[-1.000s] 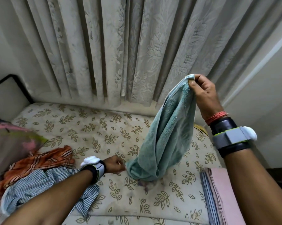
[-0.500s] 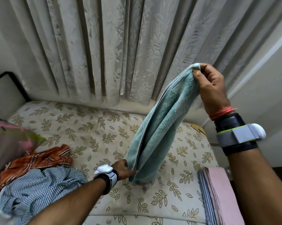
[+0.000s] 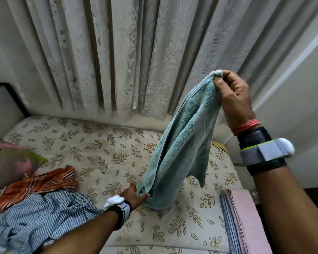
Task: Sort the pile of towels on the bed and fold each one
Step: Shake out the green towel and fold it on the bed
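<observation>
A teal towel (image 3: 183, 149) hangs bunched over the bed. My right hand (image 3: 233, 99) pinches its top corner high up in front of the curtain. My left hand (image 3: 134, 195) grips the towel's lower edge just above the mattress. The towel's bottom touches the leaf-patterned bed sheet (image 3: 99, 154). On the left lies the unfolded pile: an orange striped cloth (image 3: 39, 182) and a blue-and-white striped towel (image 3: 39, 219). A stack of folded towels (image 3: 242, 220), pink on top, lies at the bed's right edge.
A pale patterned curtain (image 3: 136, 52) hangs behind the bed. A pink and green pillow (image 3: 10, 162) lies at the far left. A black bed frame (image 3: 11, 96) shows at the back left, a white wall (image 3: 301, 88) on the right.
My left hand has moved right from the pile and taken hold of the towel's lower edge. My right hand has lifted the towel slightly higher, and a free corner now hangs down at its right.
</observation>
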The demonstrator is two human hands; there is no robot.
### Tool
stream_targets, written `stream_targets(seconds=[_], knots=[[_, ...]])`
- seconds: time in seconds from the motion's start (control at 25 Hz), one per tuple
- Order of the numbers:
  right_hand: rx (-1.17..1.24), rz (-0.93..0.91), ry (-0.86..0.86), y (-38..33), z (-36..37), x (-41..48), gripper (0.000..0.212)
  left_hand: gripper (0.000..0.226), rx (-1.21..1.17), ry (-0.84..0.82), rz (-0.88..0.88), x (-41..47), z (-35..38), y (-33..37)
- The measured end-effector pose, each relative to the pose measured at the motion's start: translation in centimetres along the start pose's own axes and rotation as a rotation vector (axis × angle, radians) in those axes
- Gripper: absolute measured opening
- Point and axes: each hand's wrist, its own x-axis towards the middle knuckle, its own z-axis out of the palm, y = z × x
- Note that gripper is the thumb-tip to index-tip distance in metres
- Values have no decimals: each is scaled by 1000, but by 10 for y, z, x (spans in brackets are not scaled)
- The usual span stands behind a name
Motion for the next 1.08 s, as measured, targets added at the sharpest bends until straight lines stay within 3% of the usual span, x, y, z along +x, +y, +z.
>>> stream_targets(seconds=[0.16,0.36,0.6,0.76,0.84,0.92,1.0,1.08], knots=[[3,-7,-6,-4,-4,-1,18,56,-38,22,-40,5,8,1],[18,-15,-17,-13,-8,-3,19,61,-98,-6,-54,11,17,1],[47,-48,-26,-22,-15,1,20,18,-210,35,-167,21,15,-5],[92,-49,-22,-27,-22,5,15,41,-242,-87,-310,59,35,-50],[75,-49,-18,-26,-28,6,16,43,-511,-142,-401,58,32,-61],[36,-44,13,-20,-38,8,17,25,-879,-137,-531,43,4,-53],[1,-19,60,-10,-47,8,18,20,-1108,-62,-511,50,-24,-60],[-30,19,100,0,-50,7,16,17,-1276,117,-456,63,-57,-64]])
